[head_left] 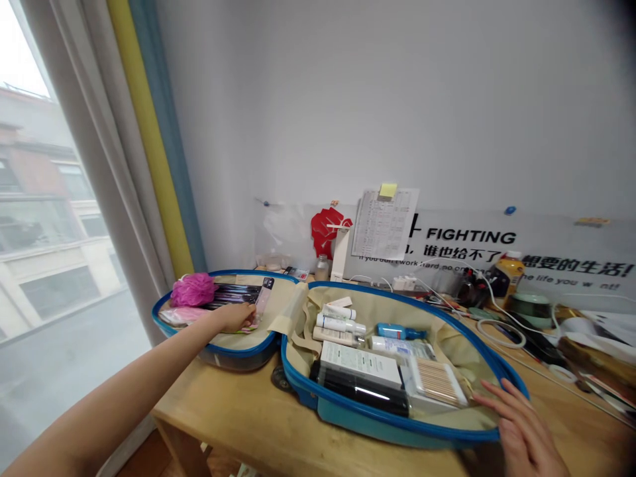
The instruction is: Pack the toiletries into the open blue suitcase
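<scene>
A blue-rimmed suitcase [397, 434] lies opened out on a wooden table, both halves facing up. My left hand [239, 318] reaches into the left half, fingers bent together at the edge of a flat pack [263, 297] with dark sticks; the fingertips are partly hidden. Beside it sit a magenta bath puff [193, 289] and a pale pink pack [183, 314]. In the right half are white tubes [340, 324], a blue bottle [401, 332], a white box [360, 364], a black cylinder [360, 391] and a box of cotton swabs [437, 381]. My right hand [527, 424] rests by the right rim, fingers spread, holding nothing.
White cables [501, 334], a yellow-labelled bottle [507, 275], a green jar [531, 310] and other clutter lie on the right of the table [238, 411]. Behind are a small glass bottle [322, 267] and a wall banner [467, 245]. A curtain [99, 132] hangs left.
</scene>
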A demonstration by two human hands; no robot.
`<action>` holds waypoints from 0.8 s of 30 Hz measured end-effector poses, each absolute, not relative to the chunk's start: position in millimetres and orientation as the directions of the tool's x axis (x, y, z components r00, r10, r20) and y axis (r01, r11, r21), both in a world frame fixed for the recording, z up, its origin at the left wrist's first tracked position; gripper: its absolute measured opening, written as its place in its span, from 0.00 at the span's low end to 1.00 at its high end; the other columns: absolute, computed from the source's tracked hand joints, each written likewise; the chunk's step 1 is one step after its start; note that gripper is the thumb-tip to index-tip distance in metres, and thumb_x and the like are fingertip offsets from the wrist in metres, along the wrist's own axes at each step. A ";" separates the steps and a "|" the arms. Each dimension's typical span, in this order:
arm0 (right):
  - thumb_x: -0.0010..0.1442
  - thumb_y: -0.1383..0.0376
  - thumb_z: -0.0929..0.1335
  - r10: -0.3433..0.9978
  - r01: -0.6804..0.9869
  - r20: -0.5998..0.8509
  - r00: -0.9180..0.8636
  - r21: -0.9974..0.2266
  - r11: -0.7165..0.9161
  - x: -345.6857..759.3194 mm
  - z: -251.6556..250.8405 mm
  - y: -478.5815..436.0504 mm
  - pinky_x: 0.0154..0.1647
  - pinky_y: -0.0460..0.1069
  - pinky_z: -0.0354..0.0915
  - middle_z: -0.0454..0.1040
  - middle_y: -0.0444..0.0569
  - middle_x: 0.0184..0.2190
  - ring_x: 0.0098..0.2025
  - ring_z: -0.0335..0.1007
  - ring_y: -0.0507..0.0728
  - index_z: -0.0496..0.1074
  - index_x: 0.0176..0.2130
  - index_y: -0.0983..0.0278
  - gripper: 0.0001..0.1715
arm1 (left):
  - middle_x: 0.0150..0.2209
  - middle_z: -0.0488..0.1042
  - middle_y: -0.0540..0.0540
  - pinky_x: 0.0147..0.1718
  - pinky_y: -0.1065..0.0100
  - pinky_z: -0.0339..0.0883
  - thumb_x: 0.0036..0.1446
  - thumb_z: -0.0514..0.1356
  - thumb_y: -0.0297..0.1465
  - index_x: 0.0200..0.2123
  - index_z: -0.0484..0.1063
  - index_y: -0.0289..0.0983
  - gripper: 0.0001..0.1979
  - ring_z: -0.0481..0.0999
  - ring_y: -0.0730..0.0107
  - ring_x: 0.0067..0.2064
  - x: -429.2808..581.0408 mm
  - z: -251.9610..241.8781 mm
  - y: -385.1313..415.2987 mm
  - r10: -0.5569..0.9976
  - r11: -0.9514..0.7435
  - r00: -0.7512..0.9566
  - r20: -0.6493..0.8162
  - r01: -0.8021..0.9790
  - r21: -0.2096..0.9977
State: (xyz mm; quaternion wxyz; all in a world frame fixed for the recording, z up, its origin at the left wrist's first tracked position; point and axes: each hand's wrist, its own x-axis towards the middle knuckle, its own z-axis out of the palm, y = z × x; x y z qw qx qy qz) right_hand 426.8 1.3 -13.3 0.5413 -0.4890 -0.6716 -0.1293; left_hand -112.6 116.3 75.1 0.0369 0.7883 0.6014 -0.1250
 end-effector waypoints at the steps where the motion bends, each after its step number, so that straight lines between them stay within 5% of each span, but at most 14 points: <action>1: 0.65 0.54 0.58 0.518 0.799 0.853 0.071 -0.359 0.482 426.6 -12.9 0.8 0.57 0.64 0.63 0.76 0.53 0.45 0.58 0.66 0.67 0.75 0.38 0.60 0.21 | 0.45 0.76 0.38 0.42 0.63 0.67 0.57 0.54 0.29 0.45 0.67 0.36 0.12 0.77 0.58 0.44 -111.8 75.0 115.3 0.938 -0.274 0.244 -0.246 0.957 -0.095; 9: 0.65 0.53 0.58 0.494 0.804 0.869 0.040 -0.321 0.500 426.3 -10.3 -0.7 0.54 0.63 0.65 0.76 0.55 0.44 0.57 0.66 0.67 0.75 0.38 0.61 0.22 | 0.44 0.76 0.29 0.41 0.59 0.68 0.56 0.54 0.30 0.45 0.67 0.31 0.14 0.78 0.50 0.45 -95.4 77.9 119.8 0.949 -0.257 0.218 -0.228 0.954 -0.157; 17: 0.65 0.53 0.58 0.496 0.806 0.867 0.053 -0.330 0.491 426.1 -11.1 -1.4 0.53 0.63 0.66 0.76 0.54 0.45 0.57 0.67 0.66 0.75 0.38 0.60 0.22 | 0.47 0.76 0.30 0.45 0.59 0.68 0.51 0.59 0.27 0.44 0.69 0.33 0.15 0.77 0.51 0.46 -70.7 72.0 134.8 0.944 -0.282 0.245 -0.222 0.946 -0.158; 24: 0.65 0.52 0.58 0.501 0.803 0.863 0.063 -0.342 0.489 427.2 -12.2 0.8 0.52 0.62 0.66 0.77 0.54 0.44 0.56 0.67 0.66 0.75 0.37 0.60 0.23 | 0.48 0.72 0.31 0.46 0.60 0.68 0.58 0.51 0.29 0.44 0.70 0.32 0.13 0.77 0.55 0.45 -85.4 76.0 113.4 0.943 -0.276 0.241 -0.231 0.952 -0.132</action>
